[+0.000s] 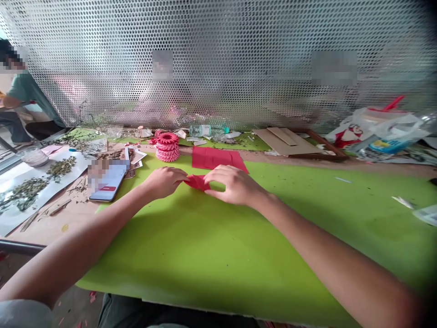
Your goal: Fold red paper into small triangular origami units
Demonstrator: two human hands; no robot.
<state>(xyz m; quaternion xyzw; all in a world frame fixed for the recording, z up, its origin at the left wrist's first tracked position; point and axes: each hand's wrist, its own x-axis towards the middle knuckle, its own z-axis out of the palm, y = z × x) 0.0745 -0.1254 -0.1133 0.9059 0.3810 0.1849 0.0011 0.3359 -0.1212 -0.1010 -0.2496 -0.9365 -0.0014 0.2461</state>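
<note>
A small piece of folded red paper (pixel 197 182) is between my two hands, just above the green table covering. My left hand (pixel 165 181) pinches its left corner between thumb and fingers. On the other side, my right hand (pixel 234 183) curves round its right end, with thumb and fingertips at the paper's edge. Right behind lie flat red paper sheets (pixel 218 158). A ring-shaped stack of folded red and pink paper (pixel 167 146) stands beyond my left hand.
A phone (pixel 111 180) and dried plant bits (pixel 23 193) lie at the left. Along the perforated metal wall are a plastic bottle (pixel 209 130), cardboard pieces (pixel 283 142) and plastic bags (pixel 378 130). Another person (pixel 29 93) sits at the far left.
</note>
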